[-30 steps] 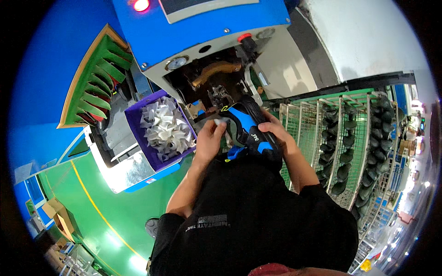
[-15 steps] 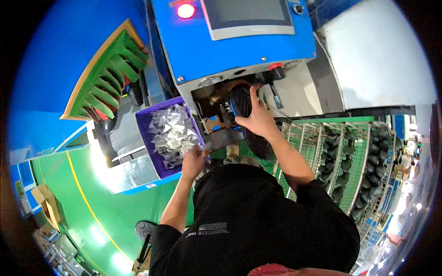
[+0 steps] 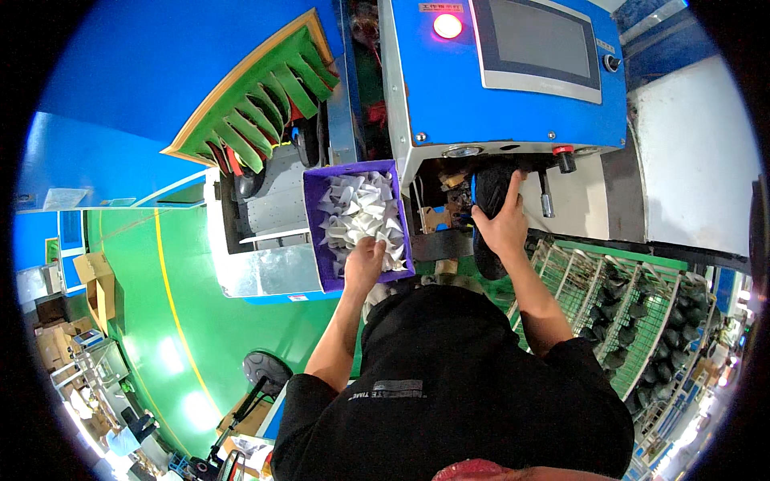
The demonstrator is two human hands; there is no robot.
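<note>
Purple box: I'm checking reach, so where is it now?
In the head view, the purple box sits just left of centre, below-left of the blue machine, with the left hand at its white pieces.

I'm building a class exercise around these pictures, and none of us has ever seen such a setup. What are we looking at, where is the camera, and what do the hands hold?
There is no robot arm here: a person works with bare hands. Every picture comes from one fisheye camera worn on the head, looking down, so straight edges bend near the rim.

In front stands a blue machine with a screen and a glowing red lamp. At its opening, the right hand grips a black shoe. The left hand is among white pieces in a purple box; whether it grips one is unclear. Left of the box is a green flap curtain; to the right, a wire rack.
</note>
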